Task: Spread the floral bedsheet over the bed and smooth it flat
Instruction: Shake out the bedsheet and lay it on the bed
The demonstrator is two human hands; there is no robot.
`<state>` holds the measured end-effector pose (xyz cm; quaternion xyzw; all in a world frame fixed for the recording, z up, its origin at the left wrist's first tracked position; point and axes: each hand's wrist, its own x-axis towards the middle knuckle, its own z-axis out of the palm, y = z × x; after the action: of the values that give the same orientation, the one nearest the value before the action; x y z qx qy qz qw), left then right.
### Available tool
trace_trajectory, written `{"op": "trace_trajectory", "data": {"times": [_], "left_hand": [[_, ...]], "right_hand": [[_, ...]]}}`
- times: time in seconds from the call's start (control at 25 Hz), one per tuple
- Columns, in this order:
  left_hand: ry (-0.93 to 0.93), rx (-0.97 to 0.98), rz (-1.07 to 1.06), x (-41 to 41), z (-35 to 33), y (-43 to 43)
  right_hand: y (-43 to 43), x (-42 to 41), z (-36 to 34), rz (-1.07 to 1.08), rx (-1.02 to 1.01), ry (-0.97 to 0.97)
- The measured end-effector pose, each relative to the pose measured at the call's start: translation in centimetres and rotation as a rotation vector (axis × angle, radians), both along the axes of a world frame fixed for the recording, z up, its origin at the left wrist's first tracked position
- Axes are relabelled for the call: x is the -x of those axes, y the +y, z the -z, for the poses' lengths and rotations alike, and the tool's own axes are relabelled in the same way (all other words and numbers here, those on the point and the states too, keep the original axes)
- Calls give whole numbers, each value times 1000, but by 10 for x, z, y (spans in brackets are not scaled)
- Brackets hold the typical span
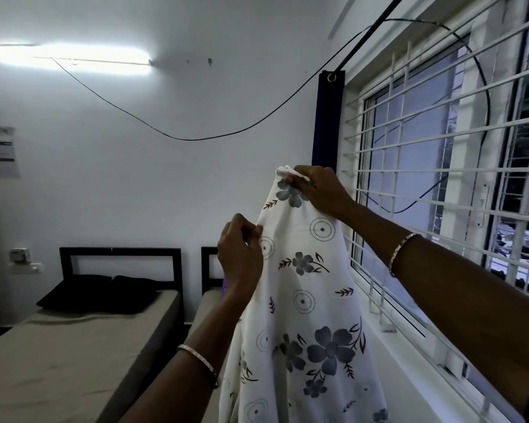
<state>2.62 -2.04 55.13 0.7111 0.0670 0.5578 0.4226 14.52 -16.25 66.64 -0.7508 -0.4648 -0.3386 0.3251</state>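
Item: floral bedsheet (303,300), hanging bunched at 5 o'clock, top corner pinched in right hand (315,190) grip, edge in left hand (240,254) grip; spreading over bed (74,346) at 8 o'clock and smoothing both outstanding.

No legible text is showing anywhere. The paper notice (1,151) hanging on the far left wall is carrying dark printed bands and a header strip, but the lettering is coming through too small and blurred to read.
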Motion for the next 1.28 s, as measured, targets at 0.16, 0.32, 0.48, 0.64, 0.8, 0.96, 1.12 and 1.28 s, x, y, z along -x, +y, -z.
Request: {"op": "trace_trajectory", "data": {"times": [0.16, 0.32, 0.48, 0.64, 0.8, 0.96, 1.12, 1.28], "left_hand": [[171, 208, 480, 13, 9, -4], [318, 83, 632, 35, 57, -40], [399, -43, 537, 37, 116, -58], [439, 39, 627, 42, 150, -53], [454, 53, 681, 50, 171, -59], [425, -81, 799, 53, 168, -86], [395, -286, 555, 34, 175, -78], [389, -237, 266, 20, 175, -57]], "right_hand": [[-2, -1, 7, 41, -5, 0], [-2, -4, 8, 79, -32, -12], [-6, -4, 5, 87, -52, -41], [-12, -5, 6, 81, -73, -30], [-18, -6, 7, 102, -71, -32], [-20, -7, 7, 125, -71, 4], [-26, -7, 5, 68, -146, 116], [-33, -1, 1, 17, -154, 147]]}}
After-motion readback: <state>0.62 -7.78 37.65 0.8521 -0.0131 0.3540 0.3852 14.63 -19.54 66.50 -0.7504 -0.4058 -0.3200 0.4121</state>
